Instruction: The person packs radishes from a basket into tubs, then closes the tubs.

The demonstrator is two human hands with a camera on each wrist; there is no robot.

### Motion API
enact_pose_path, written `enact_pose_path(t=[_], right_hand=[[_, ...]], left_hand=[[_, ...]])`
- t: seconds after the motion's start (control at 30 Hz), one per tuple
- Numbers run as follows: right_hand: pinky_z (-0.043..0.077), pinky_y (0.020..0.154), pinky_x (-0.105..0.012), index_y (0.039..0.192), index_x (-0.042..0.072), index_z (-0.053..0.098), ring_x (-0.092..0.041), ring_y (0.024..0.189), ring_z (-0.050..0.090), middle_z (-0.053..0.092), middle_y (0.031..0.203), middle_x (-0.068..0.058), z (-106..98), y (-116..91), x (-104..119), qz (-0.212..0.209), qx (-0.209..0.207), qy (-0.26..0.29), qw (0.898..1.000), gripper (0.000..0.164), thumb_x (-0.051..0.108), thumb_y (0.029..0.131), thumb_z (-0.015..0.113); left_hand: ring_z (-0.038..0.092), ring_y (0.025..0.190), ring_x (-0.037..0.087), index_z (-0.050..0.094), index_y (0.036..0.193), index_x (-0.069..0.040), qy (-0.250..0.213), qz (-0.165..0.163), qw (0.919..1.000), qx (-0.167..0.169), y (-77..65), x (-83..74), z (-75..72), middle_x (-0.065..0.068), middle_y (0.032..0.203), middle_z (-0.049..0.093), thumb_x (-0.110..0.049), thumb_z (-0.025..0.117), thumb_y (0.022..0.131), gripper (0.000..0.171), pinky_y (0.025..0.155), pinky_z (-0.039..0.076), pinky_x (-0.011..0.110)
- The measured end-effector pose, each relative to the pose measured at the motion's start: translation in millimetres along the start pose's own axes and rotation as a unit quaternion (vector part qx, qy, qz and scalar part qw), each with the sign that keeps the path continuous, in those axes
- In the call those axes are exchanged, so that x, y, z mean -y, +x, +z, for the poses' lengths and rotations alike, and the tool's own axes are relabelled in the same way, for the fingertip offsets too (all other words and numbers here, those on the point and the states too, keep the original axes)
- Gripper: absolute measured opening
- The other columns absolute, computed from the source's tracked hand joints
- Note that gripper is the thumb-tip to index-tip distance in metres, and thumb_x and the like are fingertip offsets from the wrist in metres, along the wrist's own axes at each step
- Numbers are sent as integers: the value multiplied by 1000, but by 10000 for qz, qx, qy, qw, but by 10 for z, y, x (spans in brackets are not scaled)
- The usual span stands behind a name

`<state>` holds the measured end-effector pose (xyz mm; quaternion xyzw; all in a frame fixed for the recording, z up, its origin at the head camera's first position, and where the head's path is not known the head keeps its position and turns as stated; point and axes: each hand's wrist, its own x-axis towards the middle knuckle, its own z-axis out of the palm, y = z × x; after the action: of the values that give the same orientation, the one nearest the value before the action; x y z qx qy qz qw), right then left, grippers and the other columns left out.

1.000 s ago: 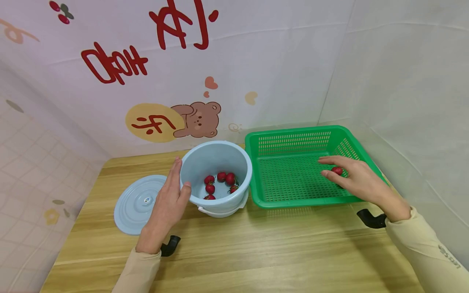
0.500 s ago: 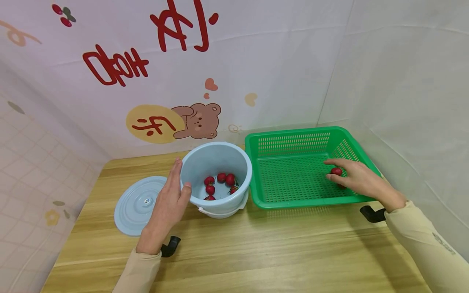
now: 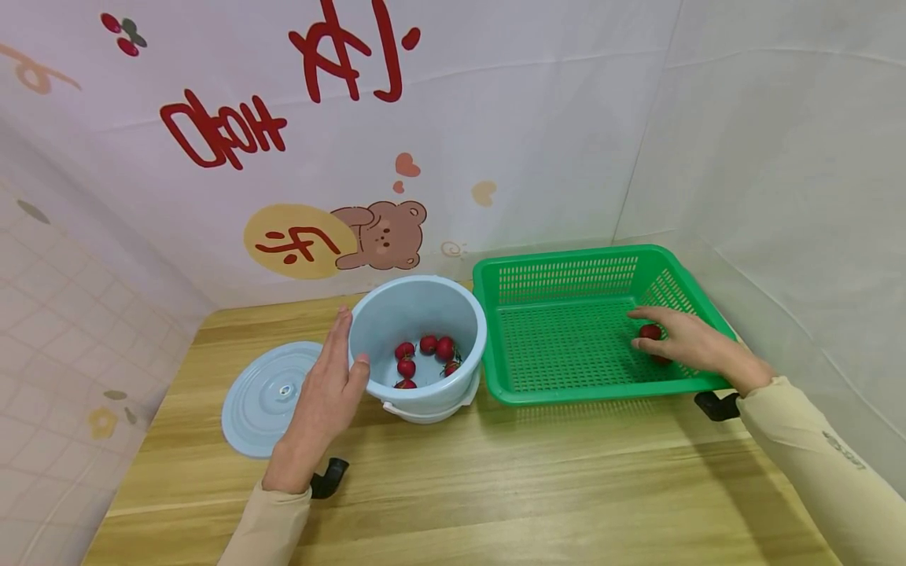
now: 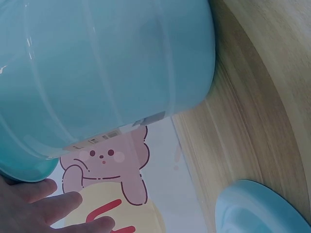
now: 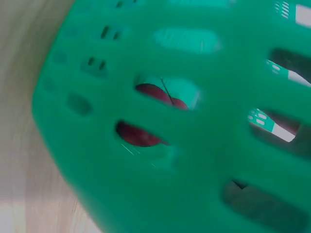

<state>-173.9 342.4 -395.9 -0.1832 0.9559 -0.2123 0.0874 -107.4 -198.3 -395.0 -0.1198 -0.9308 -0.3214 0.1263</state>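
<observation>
The left hand [image 3: 325, 393] rested, fingers straight, against the bucket [image 3: 418, 305]; the right hand [image 3: 686, 339], thumb and fingers parted, surrounded a tomato [image 3: 650, 332] right in the basket [image 3: 594, 392].

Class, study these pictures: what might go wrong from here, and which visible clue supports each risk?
The left hand is at the rim of the blue bucket; a hard push might tip it. In the green basket, one tomato could slip, as no firm grip by the right hand is visible. A second tomato, partly hidden, might get knocked.
</observation>
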Motion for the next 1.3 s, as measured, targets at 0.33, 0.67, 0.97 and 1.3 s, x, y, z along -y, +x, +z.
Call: enact_pose_path(t=[0.33, 0.67, 0.97, 1.3], right_hand=[[53, 76, -43, 144, -6, 54, -24, 96, 64, 66, 124, -23, 33, 46, -12, -123, 1, -53, 9999, 58, 24, 99, 72], [50, 82, -43, 147, 6, 56, -20, 64, 65, 74, 115, -13, -23, 21, 45, -53, -101, 353, 9993, 52, 31, 103, 66], [54, 90, -51, 153, -1, 45, -46, 111, 66, 75, 112, -16, -48, 40, -48, 56, 602, 1105, 9920, 62, 27, 102, 67], [55, 91, -36, 150, -5, 48, -37, 121, 64, 68, 131, -19, 15, 43, -113, 18, 1018, 1167, 9879, 62, 25, 100, 70]], left_hand=[[28, 153, 37, 17, 166, -5, -15, -5, 10000, 39, -6, 9, -7, 10, 172, 16, -26, 44, 106, 68, 117, 31, 62], [31, 152, 39, 19, 165, -4, -4, 45, 10000, -32, 8, -5, -5, 12, 172, 18, -24, 46, 106, 68, 114, 34, 64], [30, 152, 39, 17, 166, -5, -24, -7, 10000, 25, 5, 11, 4, 10, 173, 16, -27, 43, 106, 68, 116, 32, 63], [30, 152, 39, 17, 166, -5, -42, 1, 10000, 19, 0, 8, -1, 10, 173, 16, -24, 45, 106, 69, 116, 32, 63]])
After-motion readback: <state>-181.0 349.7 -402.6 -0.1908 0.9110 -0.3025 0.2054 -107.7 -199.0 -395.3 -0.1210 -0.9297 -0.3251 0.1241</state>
